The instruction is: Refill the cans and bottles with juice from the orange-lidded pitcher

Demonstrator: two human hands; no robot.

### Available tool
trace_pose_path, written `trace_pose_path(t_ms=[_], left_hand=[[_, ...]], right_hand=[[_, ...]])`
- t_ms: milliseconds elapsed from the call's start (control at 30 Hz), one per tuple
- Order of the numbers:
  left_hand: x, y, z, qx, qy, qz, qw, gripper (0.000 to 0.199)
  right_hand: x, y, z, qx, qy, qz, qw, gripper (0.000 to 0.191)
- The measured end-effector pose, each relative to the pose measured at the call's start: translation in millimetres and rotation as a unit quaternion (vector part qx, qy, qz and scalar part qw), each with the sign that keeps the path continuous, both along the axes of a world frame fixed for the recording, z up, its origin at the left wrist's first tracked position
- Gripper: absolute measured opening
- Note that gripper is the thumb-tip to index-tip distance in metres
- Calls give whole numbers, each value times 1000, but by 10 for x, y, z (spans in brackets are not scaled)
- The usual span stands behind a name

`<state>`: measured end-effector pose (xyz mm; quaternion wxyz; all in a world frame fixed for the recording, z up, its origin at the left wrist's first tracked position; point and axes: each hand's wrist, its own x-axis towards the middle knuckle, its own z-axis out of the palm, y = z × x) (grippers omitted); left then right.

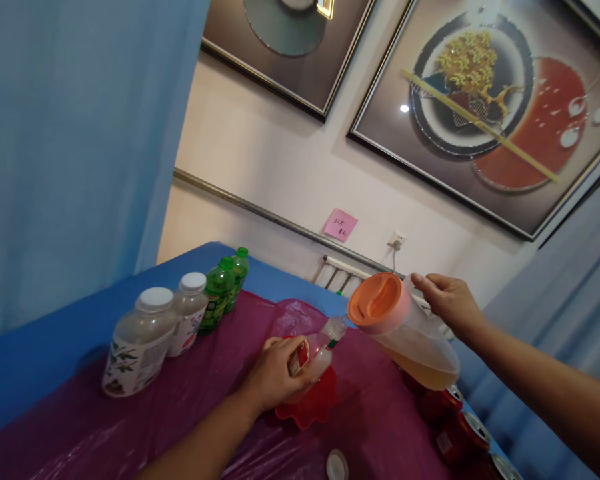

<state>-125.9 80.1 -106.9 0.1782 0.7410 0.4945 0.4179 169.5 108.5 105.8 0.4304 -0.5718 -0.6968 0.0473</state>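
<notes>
My left hand [275, 373] is closed around a clear bottle [323, 357] with a red label, which leans to the right over a red scalloped dish [313, 403]. My right hand [450, 300] grips the handle of a clear pitcher [420, 353] with an orange lid [376, 300]. Yellowish liquid lies in the tilted pitcher. Its spout meets the mouth of the bottle, though I cannot tell whether they touch or whether liquid flows between them.
Two white-capped jars [140, 347] and two green bottles [220, 293] stand on the left. Several red cans [463, 437] line the right edge. A white cap [337, 465] lies in front on the purple plastic sheet [190, 413]. Blue curtains [75, 133] hang at both sides.
</notes>
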Motion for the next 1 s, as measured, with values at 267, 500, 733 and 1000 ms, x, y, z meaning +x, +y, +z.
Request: trace_pose_path(t_ms=[267, 500, 733, 1000], left_hand=[[6, -4, 17, -4, -2, -2, 1000, 28], [4, 4, 7, -4, -4, -2, 1000, 31], [10, 6, 0, -2, -5, 0, 1000, 29], [2, 23, -15, -17, 0, -4, 1000, 37]], right_hand=[[-25, -21, 12, 0, -15, -7, 1000, 67], [-25, -23, 11, 4, -12, -7, 1000, 67], [8, -18, 6, 0, -14, -5, 1000, 66], [23, -7, -9, 2, -9, 0, 1000, 64]])
